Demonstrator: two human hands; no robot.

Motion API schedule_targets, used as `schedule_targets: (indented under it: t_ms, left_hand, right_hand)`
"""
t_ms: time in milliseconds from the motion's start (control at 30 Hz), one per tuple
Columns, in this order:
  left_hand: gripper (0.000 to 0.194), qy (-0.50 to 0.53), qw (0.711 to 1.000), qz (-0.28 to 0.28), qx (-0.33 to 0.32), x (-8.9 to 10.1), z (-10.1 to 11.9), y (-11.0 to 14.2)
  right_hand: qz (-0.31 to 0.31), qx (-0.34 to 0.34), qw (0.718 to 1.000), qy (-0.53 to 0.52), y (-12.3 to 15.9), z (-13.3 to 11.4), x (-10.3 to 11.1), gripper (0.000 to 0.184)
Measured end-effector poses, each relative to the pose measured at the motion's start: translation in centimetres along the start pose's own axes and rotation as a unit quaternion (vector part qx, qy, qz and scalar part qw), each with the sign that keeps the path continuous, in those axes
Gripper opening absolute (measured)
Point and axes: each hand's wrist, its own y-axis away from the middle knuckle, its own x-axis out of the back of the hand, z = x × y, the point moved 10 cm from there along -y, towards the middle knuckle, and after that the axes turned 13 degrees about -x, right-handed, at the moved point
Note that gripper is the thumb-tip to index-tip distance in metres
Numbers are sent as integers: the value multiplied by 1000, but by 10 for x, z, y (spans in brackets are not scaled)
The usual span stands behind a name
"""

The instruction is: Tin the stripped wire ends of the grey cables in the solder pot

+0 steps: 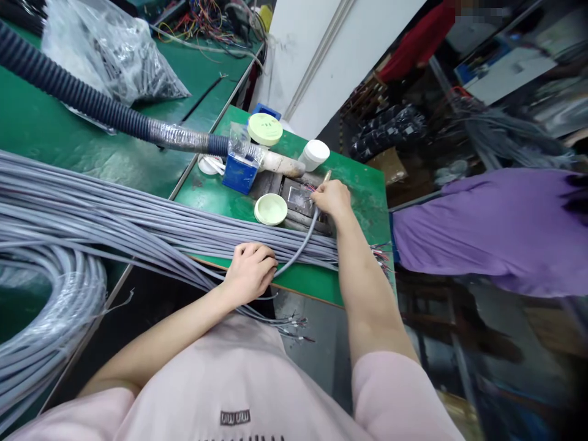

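My right hand (334,199) is closed on the end of a grey cable (307,240), its fingertips pinched together. Thin coloured wires (310,188) stick out there, over a small metal pot with a shiny silvery surface (299,196). A short light-coloured tip (327,176) shows just beyond these fingers; I cannot make out what it is. My left hand (250,269) lies at the near edge of the cable bundle (215,236), its fingers curled round the same cable, which runs out from under them up to the right hand.
A ribbed hose (179,136) ends in a nozzle by the pot, held at a blue box (239,174). Nearby stand an open pale-green tub (271,209), a lid (265,129) and a white jar (315,154). Coiled cable (68,300) lies left; a person in purple (496,229) is at right.
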Motion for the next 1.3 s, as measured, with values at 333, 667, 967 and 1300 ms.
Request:
schedule_targets:
  t_ms: [333,667,967,1300]
  left_hand:
    - [16,3,1000,0,1,0,0,0]
    - [15,16,1000,-8,2,-2,-2,1]
    - [20,272,939,172,122,18,-23,7]
    - [22,635,658,312,258,-14,-20,12]
  right_hand:
    - [-9,-5,1000,11,1,-4,-11,24]
    - [9,31,991,-127,21,11,14,14]
    - [-68,85,852,-511,160,17,21,19]
    - [-150,114,800,-570,216,2,-4,11]
